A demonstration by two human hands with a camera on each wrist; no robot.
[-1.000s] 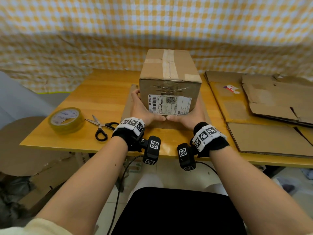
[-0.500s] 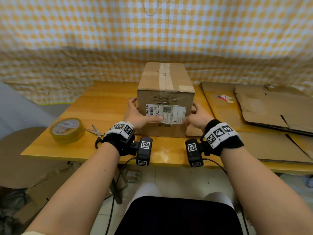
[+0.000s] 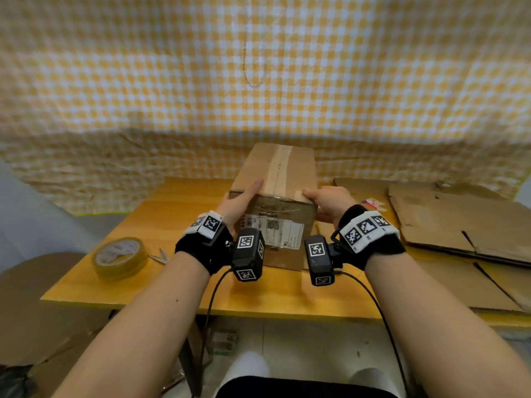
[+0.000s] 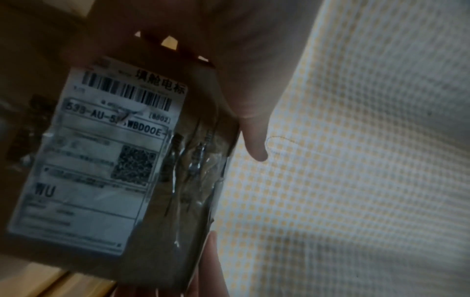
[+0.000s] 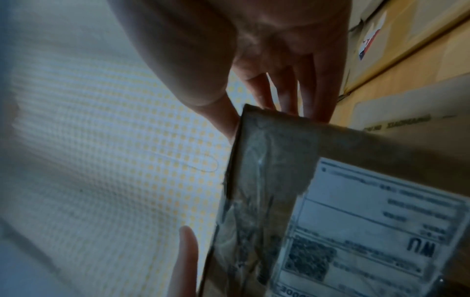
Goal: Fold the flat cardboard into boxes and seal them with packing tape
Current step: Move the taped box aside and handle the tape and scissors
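Note:
A sealed cardboard box [image 3: 275, 173] stands on the wooden table [image 3: 178, 214], with a tape strip along its top and a white shipping label on its near face [image 4: 101, 150]. My left hand [image 3: 238, 202] is at the box's upper left near corner, thumb lying on the top, fingers down the left side. My right hand [image 3: 330, 199] mirrors it at the upper right near corner. In the right wrist view its straight fingers [image 5: 287, 90] lie flat along the box's side [image 5: 368, 221]. A roll of packing tape [image 3: 119, 258] sits at the table's left.
Scissors [image 3: 159, 255] lie beside the tape roll, partly hidden by my left wrist. A stack of flat cardboard sheets [image 3: 459, 225] covers the table's right side. A yellow checked cloth [image 3: 258, 81] hangs right behind the table.
Both hands have slid up the box's near face, from its bottom edge to its top corners. My head has lifted, so the table sits lower in view.

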